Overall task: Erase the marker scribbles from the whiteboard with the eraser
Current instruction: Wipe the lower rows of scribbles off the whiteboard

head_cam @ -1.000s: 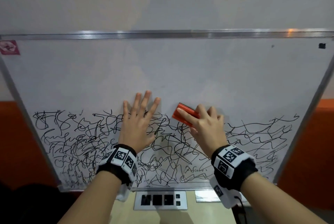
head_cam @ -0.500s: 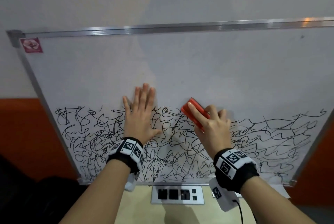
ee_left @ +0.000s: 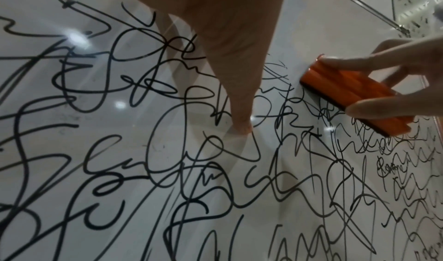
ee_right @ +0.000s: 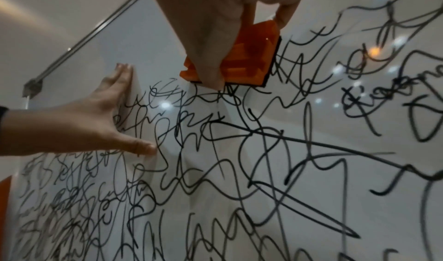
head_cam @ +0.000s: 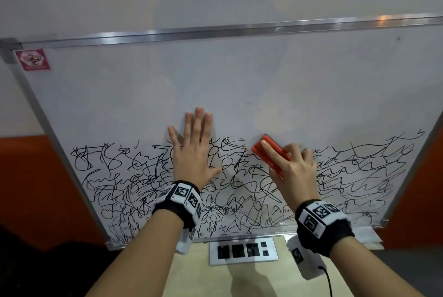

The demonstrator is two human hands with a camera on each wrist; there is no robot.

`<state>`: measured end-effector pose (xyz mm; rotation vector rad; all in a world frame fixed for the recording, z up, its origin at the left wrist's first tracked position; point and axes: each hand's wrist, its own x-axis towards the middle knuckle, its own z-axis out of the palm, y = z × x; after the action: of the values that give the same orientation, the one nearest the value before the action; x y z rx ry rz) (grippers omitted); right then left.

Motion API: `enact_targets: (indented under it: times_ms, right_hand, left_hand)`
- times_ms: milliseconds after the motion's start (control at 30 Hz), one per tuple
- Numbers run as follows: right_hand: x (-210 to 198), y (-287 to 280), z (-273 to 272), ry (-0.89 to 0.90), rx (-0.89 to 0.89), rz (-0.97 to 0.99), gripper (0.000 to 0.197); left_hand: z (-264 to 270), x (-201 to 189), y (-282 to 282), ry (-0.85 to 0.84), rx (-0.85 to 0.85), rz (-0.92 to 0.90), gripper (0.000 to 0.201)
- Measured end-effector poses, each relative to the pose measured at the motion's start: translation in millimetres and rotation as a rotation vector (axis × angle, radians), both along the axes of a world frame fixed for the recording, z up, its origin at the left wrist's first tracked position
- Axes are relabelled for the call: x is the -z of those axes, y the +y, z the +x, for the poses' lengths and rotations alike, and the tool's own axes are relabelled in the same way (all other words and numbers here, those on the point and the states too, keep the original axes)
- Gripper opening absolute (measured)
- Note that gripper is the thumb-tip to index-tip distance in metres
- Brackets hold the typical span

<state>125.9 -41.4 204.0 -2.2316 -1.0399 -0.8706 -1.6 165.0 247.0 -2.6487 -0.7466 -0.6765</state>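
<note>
A: While the left hand lay flat, fingers spread, on the aluminium-framed whiteboard, where was the eraser?

B: To its right: the right hand pinched the orange plastic block eraser, long axis slanting down-right, at the black marker scribbles' upper edge; ink lay below.

Right hand grips eraser, apparently on scribbles.

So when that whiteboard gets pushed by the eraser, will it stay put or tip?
The whiteboard looks propped at a lean, so it could shift. The left hand lies flat against it, probably bracing it. The right hand pressing the eraser likely needs that support.
</note>
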Motion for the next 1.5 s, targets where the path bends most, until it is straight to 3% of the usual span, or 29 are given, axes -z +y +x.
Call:
enact_targets:
  times_ms: [100, 267, 433, 600, 767, 933, 1067, 1267, 1400, 1500]
  right_hand:
    - [-5.2, 10.5, -6.0, 0.057, 0.019, 0.024, 0.076]
    - [9.4, 12.7, -12.8, -0.001, 0.005, -0.001, 0.074]
    - [-10.9, 30.9, -17.2, 0.034, -0.003, 0.064, 0.077]
    - [2.4, 26.6, -18.5, -0.029, -0.049, -0.011, 0.075]
    - [-14.6, 33.4, -17.2, -0.002, -0.008, 0.031, 0.072]
    - [-4.9, 22.8, -17.0, -0.046, -0.051, -0.077, 0.077]
    - [-22.5, 34.3, -17.1, -0.029, 0.001, 0.036, 0.069]
    - [-13.8, 43.2, -26.9, -0.073, -0.064, -0.096, 0.080]
    - [-26.0, 38.7, -20.2, -0.102, 0.007, 0.010, 0.069]
    - [-26.6, 50.1, -29.8, -0.067, -0.021, -0.018, 0.074]
  left_hand:
    - [-0.7, -0.8, -1.0, -0.009, 0.022, -0.012, 0.161]
    - [-2.0, -0.1, 2.0, -0.010, 0.033, -0.008, 0.160]
    - [-2.2, -0.2, 0.1, 0.003, 0.015, -0.005, 0.161]
    - [-1.8, 0.2, 0.5, 0.003, 0.005, -0.004, 0.160]
    - [-1.4, 1.1, 0.3, -0.007, 0.010, -0.010, 0.160]
    - [-2.1, 2.7, 0.9, 0.000, 0.010, -0.007, 0.155]
    - [-1.9, 2.9, -0.3, -0.005, 0.008, -0.006, 0.156]
    - [-2.7, 3.7, 0.2, -0.035, 0.022, 0.012, 0.153]
    - [-1.7, 6.1, 2.8, -0.040, 0.018, 0.027, 0.151]
    - [-2.1, 5.7, 1.7, -0.034, 0.024, 0.008, 0.155]
